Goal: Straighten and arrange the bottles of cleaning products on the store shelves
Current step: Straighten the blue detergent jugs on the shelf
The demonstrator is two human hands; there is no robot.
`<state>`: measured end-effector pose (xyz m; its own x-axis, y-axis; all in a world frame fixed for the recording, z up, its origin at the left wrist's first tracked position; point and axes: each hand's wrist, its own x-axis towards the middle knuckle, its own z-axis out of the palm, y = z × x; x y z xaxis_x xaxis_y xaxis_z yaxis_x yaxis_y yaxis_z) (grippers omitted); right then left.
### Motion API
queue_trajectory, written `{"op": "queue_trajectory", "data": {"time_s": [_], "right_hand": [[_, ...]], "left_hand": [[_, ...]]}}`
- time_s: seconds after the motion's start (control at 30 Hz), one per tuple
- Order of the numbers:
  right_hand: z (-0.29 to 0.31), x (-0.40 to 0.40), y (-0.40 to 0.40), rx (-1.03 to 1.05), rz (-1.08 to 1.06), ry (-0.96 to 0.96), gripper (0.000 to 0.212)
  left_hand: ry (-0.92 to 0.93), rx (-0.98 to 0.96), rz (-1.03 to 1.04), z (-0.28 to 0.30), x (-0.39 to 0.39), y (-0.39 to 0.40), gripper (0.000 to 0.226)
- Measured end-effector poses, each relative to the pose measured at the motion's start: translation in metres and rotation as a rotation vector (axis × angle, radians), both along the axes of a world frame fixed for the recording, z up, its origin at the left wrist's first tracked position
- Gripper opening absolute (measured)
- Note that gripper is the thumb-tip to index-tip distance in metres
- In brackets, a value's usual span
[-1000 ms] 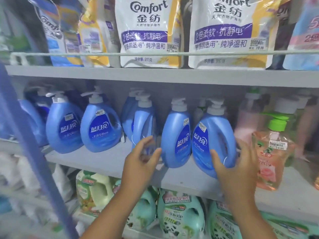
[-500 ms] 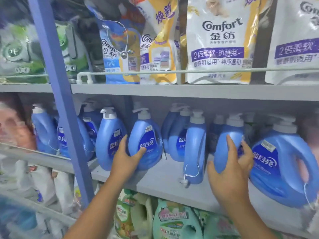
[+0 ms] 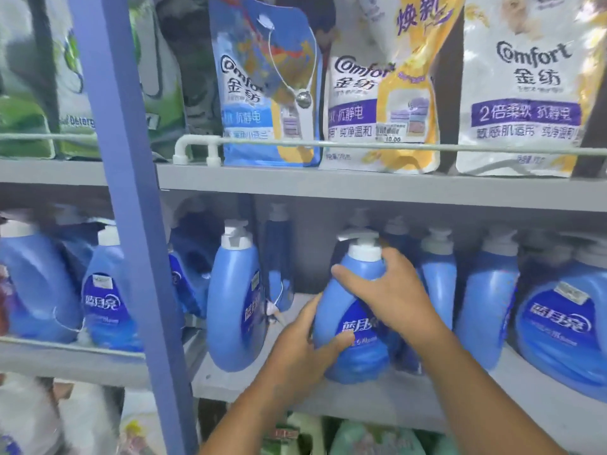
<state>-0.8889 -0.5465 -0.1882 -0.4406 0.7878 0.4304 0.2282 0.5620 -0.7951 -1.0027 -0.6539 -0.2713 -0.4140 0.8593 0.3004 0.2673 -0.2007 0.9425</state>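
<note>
A blue detergent bottle with a white pump [image 3: 353,310] stands on the grey middle shelf [image 3: 377,399], label facing me. My left hand [image 3: 305,349] grips its lower left side. My right hand [image 3: 387,290] wraps its shoulder just under the pump. To its left stands another blue bottle [image 3: 235,303], turned sideways. More blue bottles [image 3: 486,310] line the shelf on the right, ending with a big one [image 3: 561,326].
A blue upright post [image 3: 131,224] splits the shelving at left, with more blue bottles [image 3: 105,307] beyond it. Comfort softener pouches [image 3: 522,87] stand on the upper shelf behind a white rail [image 3: 361,145]. Green bottles [image 3: 371,438] sit on the shelf below.
The view has moved closer and leftward. Both hands left the bottles they touched before and came together on one blue bottle, left hand low, right hand at its neck.
</note>
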Motion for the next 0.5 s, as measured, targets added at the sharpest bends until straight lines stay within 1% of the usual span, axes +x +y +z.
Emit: {"op": "queue_trajectory", "data": {"time_s": [0.03,0.07,0.13,0.17,0.2,0.23,0.27,0.33,0.37,0.47,0.5], "right_hand": [[0.000,0.000,-0.001,-0.002,-0.021,-0.005,0.039],[-0.001,0.001,-0.002,0.005,-0.056,-0.016,0.040],[-0.005,0.003,-0.001,0.046,-0.159,-0.035,0.043],[-0.006,0.004,0.001,0.080,-0.205,-0.043,0.044],[-0.006,0.005,0.003,0.113,-0.248,-0.055,0.046],[-0.005,0.005,0.004,0.140,-0.294,-0.076,0.047],[-0.004,0.006,0.006,0.159,-0.348,-0.103,0.048],[-0.004,0.006,0.013,0.206,-0.460,-0.120,0.052],[-0.007,0.006,0.020,0.225,-0.495,-0.109,0.054],[-0.013,0.006,0.038,0.202,-0.530,-0.121,0.064],[-0.016,0.009,0.042,0.203,-0.525,-0.090,0.064]], "left_hand": [[0.034,0.072,0.089,-0.001,0.001,-0.005,0.042],[0.106,0.150,0.251,0.000,0.000,-0.014,0.035],[0.307,0.343,0.651,0.006,-0.008,-0.037,0.027],[0.410,0.404,0.828,0.008,-0.015,-0.047,0.028],[0.488,0.399,0.957,0.008,-0.023,-0.053,0.035],[0.510,0.337,1.011,0.008,-0.031,-0.056,0.047],[0.473,0.237,1.002,0.007,-0.036,-0.056,0.062],[0.291,0.060,0.902,0.007,-0.040,-0.051,0.085],[0.250,0.022,0.894,0.007,-0.041,-0.048,0.088],[0.264,0.002,0.950,0.003,-0.047,-0.047,0.076],[0.266,0.004,0.943,0.003,-0.045,-0.050,0.072]]}}
